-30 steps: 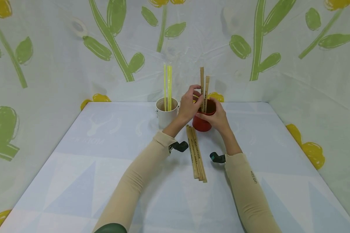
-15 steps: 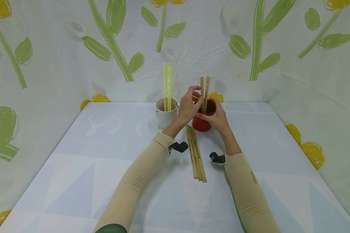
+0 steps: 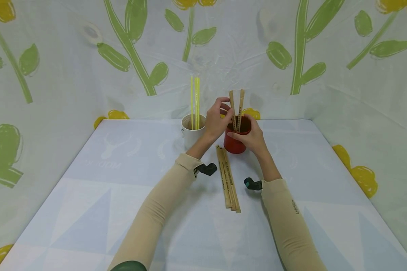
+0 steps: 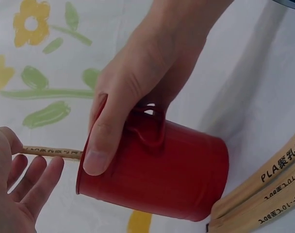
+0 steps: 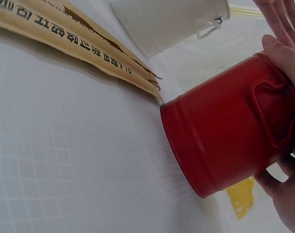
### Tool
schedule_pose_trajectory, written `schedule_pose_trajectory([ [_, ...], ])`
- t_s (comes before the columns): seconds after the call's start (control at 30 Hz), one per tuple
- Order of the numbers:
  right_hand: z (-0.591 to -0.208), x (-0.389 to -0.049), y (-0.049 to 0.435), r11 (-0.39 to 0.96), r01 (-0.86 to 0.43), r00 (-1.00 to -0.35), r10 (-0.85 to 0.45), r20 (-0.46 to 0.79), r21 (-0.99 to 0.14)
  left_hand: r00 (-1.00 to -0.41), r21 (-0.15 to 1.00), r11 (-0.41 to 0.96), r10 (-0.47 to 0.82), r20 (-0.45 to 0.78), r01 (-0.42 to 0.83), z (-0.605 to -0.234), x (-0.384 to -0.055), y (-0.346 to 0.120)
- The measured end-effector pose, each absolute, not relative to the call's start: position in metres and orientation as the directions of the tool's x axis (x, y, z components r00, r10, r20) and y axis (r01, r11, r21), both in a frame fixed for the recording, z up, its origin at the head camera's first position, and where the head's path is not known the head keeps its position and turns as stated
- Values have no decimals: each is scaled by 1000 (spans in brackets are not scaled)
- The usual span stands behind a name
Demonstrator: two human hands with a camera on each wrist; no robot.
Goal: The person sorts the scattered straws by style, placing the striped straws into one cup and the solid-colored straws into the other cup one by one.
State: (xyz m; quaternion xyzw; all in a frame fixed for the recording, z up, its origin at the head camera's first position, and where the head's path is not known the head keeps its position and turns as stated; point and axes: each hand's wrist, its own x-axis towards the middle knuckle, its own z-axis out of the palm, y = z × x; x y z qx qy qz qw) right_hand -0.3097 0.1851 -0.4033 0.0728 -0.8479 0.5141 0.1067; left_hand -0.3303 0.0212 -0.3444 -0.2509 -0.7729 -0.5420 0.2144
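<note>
My right hand (image 3: 254, 138) grips a small red pail (image 3: 235, 145) by its rim and side, thumb over the near edge. The pail stands on the table with two paper-wrapped straws (image 3: 241, 101) upright in it, one leaning left. My left hand (image 3: 216, 119) is beside that leaning straw, its fingers loosely spread. In the left wrist view, the left fingertips lie right by the straw (image 4: 53, 152), whose far end is hidden behind the hand. A side handle (image 5: 266, 111) shows on the pail in the right wrist view.
Several more paper-wrapped straws (image 3: 228, 180) lie side by side on the table in front of the pail. To the left, a white pail (image 3: 191, 138) holds yellow straws (image 3: 197, 98). A flower-printed sheet (image 3: 224, 45) rises behind the table.
One paper-wrapped straw has dropped lower into the red pail, then tipped left. My left hand has shifted slightly left and up. The right hand stays on the pail.
</note>
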Motion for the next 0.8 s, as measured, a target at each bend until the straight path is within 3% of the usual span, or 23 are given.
schedule_pose_trajectory([
  [0.4,-404,-309,184,449,-236,-966,-10,260,-862,-792,743,278,148,593,608,-339,-329,16],
  [0.8,-402,-308,184,460,-210,-971,5,239,-863,-738,700,242,136,661,672,-327,-321,12],
])
